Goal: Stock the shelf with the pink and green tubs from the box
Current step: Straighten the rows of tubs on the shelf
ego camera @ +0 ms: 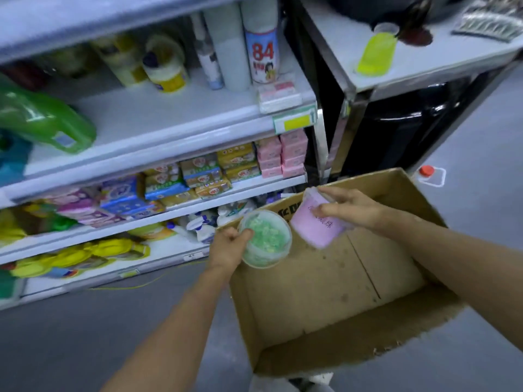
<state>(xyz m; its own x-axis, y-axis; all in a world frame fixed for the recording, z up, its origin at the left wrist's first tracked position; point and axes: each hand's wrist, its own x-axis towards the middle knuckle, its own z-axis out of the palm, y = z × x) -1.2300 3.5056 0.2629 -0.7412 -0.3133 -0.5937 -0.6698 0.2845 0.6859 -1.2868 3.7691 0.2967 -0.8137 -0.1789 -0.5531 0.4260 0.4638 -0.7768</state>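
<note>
Head view: two tubs are being held up over the far left corner of the cardboard box [325, 301], one per hand. The green tub [265, 239] is gripped by the left hand [229, 245], fingers curled round its near side, clear lid facing up so the green bits inside can be seen. The pink tub [318, 222] is clasped in the right hand [349, 206], fingers wrapped across its side, and it's tilted with the lid end pointing up toward the shelf [169, 131]. The two tubs are just beside each other, whether touching can't be told. Only the box's bare brown floor can be seen inside it. The shelf to the left is packed with stacked soap bars [198, 176], a green jug [42, 117] and a can marked 84 [261, 52]. It's all a bit blurred, so labels can't be read
</note>
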